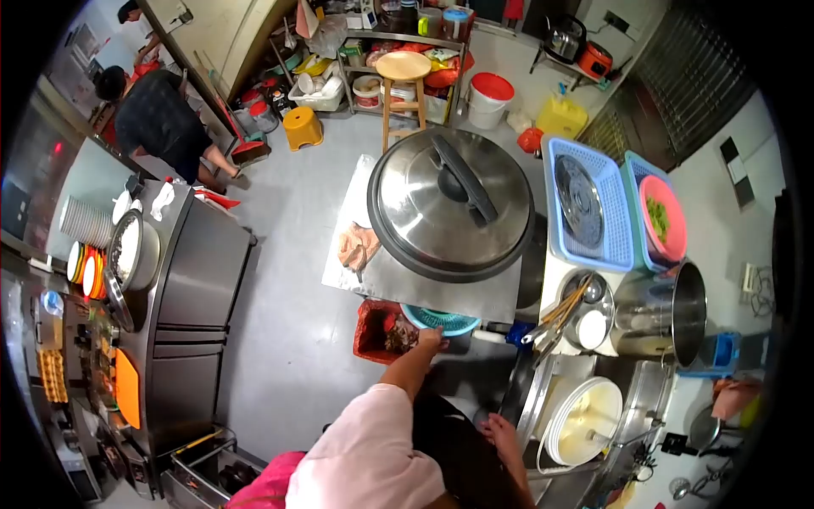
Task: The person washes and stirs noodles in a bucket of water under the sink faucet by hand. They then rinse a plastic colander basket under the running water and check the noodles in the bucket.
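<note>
My left hand [431,341] reaches down to the near rim of a teal plastic basket [454,323], fingers closed at its edge. Part of that basket is hidden under the metal table. Just left of it stands a bin with a red liner [368,332], with dark scraps inside. My right hand [498,430] hangs low beside the sink, its fingers loosely bent and apart, with nothing visible in them. Above the basket, a large steel lid [415,212] with a black handle covers a big round pot on the metal table [390,288].
A white bucket [593,411] sits in the sink at right. Beyond are a steel pot [649,318], blue basket [555,199] and pink bowl [676,208]. A wooden stool [404,66] and yellow stool [302,127] stand behind. A co-worker [161,114] bends at far left, beyond the steel counter [199,280].
</note>
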The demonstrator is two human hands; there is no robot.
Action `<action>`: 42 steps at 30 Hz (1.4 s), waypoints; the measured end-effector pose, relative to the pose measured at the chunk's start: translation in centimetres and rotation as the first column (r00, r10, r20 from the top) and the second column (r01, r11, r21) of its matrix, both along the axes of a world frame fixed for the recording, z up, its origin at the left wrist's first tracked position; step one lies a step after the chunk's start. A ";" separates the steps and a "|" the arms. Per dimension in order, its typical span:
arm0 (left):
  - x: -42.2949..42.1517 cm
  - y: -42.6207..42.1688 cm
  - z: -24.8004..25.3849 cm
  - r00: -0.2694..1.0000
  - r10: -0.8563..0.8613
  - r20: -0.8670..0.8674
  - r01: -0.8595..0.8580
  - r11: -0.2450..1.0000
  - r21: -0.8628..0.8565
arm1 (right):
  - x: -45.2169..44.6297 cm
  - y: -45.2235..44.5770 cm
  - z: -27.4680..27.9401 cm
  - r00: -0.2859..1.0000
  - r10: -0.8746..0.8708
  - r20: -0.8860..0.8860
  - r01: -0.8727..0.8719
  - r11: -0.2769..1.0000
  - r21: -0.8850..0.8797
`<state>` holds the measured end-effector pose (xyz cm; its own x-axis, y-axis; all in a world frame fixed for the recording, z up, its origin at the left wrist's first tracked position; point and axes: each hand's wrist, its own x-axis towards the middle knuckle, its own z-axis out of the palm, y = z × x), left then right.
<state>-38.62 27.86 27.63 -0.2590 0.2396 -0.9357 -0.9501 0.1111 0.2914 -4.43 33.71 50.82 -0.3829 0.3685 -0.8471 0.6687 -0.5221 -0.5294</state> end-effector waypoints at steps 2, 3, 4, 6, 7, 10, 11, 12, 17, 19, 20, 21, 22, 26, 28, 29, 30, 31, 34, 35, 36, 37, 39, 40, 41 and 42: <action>-0.4 1.4 -0.8 0.976 0.214 -0.030 -0.216 0.970 -0.111 | 0.4 -0.3 0.9 0.999 -0.017 -0.034 0.019 0.998 0.067; -0.8 1.6 -0.1 0.949 0.310 -0.060 -0.315 0.937 -0.153 | 0.9 -0.6 0.4 0.997 -0.032 -0.068 0.039 0.995 0.097; -1.3 1.5 -2.2 0.963 0.262 -0.059 -0.268 0.936 -0.230 | 1.2 -0.9 -0.1 0.993 -0.051 -0.103 0.064 0.990 0.125; -1.2 0.2 0.6 0.921 -0.213 -0.326 0.046 0.891 -0.453 | 1.9 -1.0 -0.2 0.995 0.057 -0.079 -0.040 0.979 0.201; -1.5 0.0 2.3 0.902 -0.324 -0.284 0.117 0.820 -0.560 | 2.2 -1.0 -0.1 0.992 0.109 -0.060 -0.092 0.967 0.238; -4.0 -1.1 -0.1 0.494 -0.866 -0.069 0.626 0.410 -0.663 | -0.7 -1.8 5.8 0.989 0.143 -0.021 -0.129 0.940 0.316; -4.4 -1.4 -0.3 0.428 -0.902 -0.061 0.654 0.356 -0.667 | -1.9 -1.8 8.0 0.983 0.181 0.002 -0.173 0.936 0.306; -4.3 -1.7 0.3 0.450 -0.890 -0.076 0.635 0.379 -0.673 | -1.8 -1.7 7.9 0.992 0.126 -0.013 -0.118 0.957 0.264; -2.8 -4.4 4.3 0.487 -0.863 -0.134 0.579 0.434 -0.690 | 0.4 -1.0 5.5 0.990 0.020 -0.139 0.010 0.978 0.211; -2.0 -6.1 5.5 0.491 -0.859 -0.143 0.571 0.442 -0.692 | 1.7 -0.4 3.2 0.980 -0.083 -0.181 0.106 0.988 0.117; -1.4 -7.1 5.9 0.487 -0.862 -0.142 0.572 0.437 -0.694 | 2.4 -0.1 2.0 0.971 -0.136 -0.195 0.151 0.986 0.067; -0.8 -8.2 6.3 0.484 -0.864 -0.138 0.570 0.431 -0.700 | 2.5 0.2 2.1 0.969 -0.147 -0.198 0.164 0.984 0.073; -0.4 -8.8 7.0 0.466 -0.877 -0.122 0.572 0.403 -0.714 | 2.4 0.3 2.1 0.969 -0.141 -0.203 0.162 0.982 0.095; 0.4 -12.1 11.2 0.436 -0.895 -0.089 0.696 0.399 -0.597 | 2.9 1.0 2.4 0.961 -0.147 -0.236 0.191 0.965 0.180; 0.4 -13.8 9.9 0.441 -0.892 -0.102 0.702 0.413 -0.580 | 2.9 1.5 2.4 0.948 -0.154 -0.278 0.218 0.952 0.216; 0.6 -14.3 8.3 0.415 -0.903 -0.110 0.719 0.399 -0.569 | 2.8 1.7 2.2 0.938 -0.161 -0.307 0.240 0.941 0.239; 0.6 -14.7 7.8 0.380 -0.917 -0.124 0.690 0.370 -0.622 | 3.0 2.0 1.3 0.940 -0.115 -0.321 0.236 0.899 0.368; 0.7 -15.1 7.0 0.307 -0.941 -0.143 0.675 0.322 -0.663 | 1.7 1.6 3.6 0.946 -0.139 -0.293 0.254 0.880 0.401; -1.5 -14.0 7.0 0.092 -0.990 -0.109 0.848 0.136 -0.513 | 1.3 1.0 5.5 0.921 -0.251 -0.299 0.360 0.843 0.400; -1.5 -12.7 7.9 -0.209 -0.976 -0.059 0.781 -0.131 -0.610 | 1.9 0.8 5.6 0.945 -0.211 -0.251 0.312 0.814 0.490; -0.9 -11.6 9.6 -0.169 -0.982 -0.079 0.829 -0.098 -0.551 | 2.8 0.5 3.7 0.936 -0.228 -0.268 0.336 0.807 0.486; -0.5 -10.4 10.8 -0.099 -0.991 -0.086 0.867 -0.044 -0.496 | 2.8 -0.4 3.3 0.877 -0.370 -0.307 0.472 0.783 0.405; 0.6 -7.9 11.5 -0.088 -0.995 0.056 0.917 -0.103 -0.384 | 2.8 -1.6 4.4 0.842 -0.437 -0.317 0.536 0.743 0.401; 0.6 -7.3 10.6 -0.175 -0.984 -0.032 0.940 -0.157 -0.304 | 3.0 -2.2 4.8 0.829 -0.469 -0.304 0.557 0.739 0.380; 0.5 -6.6 9.1 -0.244 -0.963 -0.115 0.951 -0.214 -0.223 | 3.4 -2.8 5.2 0.819 -0.493 -0.294 0.572 0.740 0.353; 0.6 -5.5 7.4 -0.269 -0.939 -0.216 0.949 -0.221 -0.225 | 3.7 -3.3 5.7 0.830 -0.493 -0.261 0.557 0.740 0.377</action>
